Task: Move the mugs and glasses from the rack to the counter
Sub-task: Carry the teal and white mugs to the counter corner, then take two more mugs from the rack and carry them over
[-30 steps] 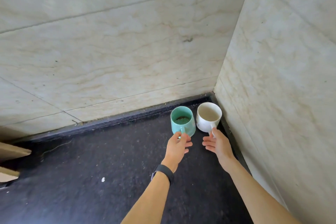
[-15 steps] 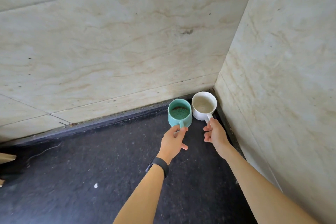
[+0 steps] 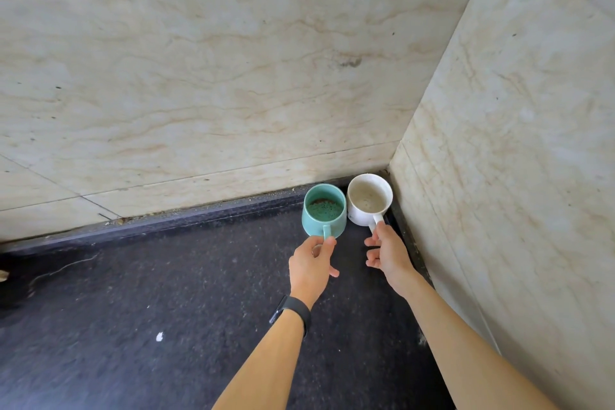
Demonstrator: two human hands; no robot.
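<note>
Head view, looking down into a corner where two marble-patterned walls [image 3: 206, 83] meet a dark speckled counter [image 3: 149, 326]. Teal mug [image 3: 323, 211] and white mug [image 3: 368, 200] stand upright at about 1 o'clock from the frame centre, touching side by side in the corner, the white one at 3 o'clock of the teal one and close to the right-hand wall. Both handles point toward 6 o'clock. Left hand [image 3: 311, 268], at 6 o'clock of the teal mug, has thumb and fingers [image 3: 327, 245] pinched around that mug's handle. Right hand [image 3: 387, 253], at 6 o'clock of the white mug, touches its handle with the fingertips; the other fingers are loosely curled, and a firm grasp cannot be confirmed. A black wristband [image 3: 293, 311] circles the left wrist. A small white speck [image 3: 159, 336] lies on the counter at 7 o'clock.
</note>
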